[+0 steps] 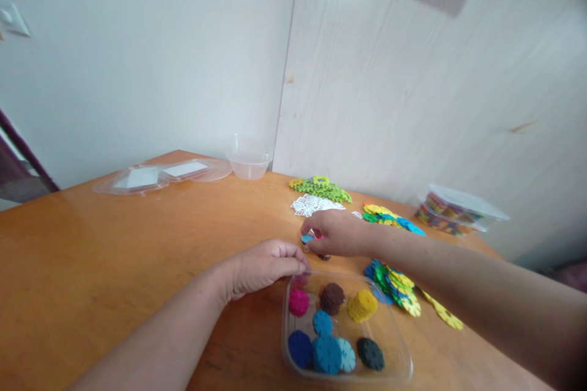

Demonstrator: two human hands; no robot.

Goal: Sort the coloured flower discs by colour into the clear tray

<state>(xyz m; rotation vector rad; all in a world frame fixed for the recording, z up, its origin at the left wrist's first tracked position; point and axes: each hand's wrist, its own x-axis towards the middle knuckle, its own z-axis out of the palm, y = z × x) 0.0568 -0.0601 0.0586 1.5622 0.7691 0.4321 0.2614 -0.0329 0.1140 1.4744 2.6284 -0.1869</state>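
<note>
A clear plastic box [406,366] stands at the table's front, holding separate stacks of notched plastic discs. Among them are a magenta stack [299,302], a brown stack [332,298], a yellow stack [363,305], blue discs [327,353] and a black stack [370,354]. My left hand [266,266] is closed at the box's far left corner, thumb and fingers against the rim. Just beyond the box, my right hand [337,232] curls its fingers around a small pile of discs, with a light-blue disc [307,238] between thumb and fingers. Part of that pile is hidden.
Green flat pieces [325,190] and white pieces [314,204] lie behind my right hand. Colourful discs [397,287] spread beneath my right forearm. A clear tub [249,159] and clear lids [137,178] stand toward the wall. A packaged box [454,211] sits at right.
</note>
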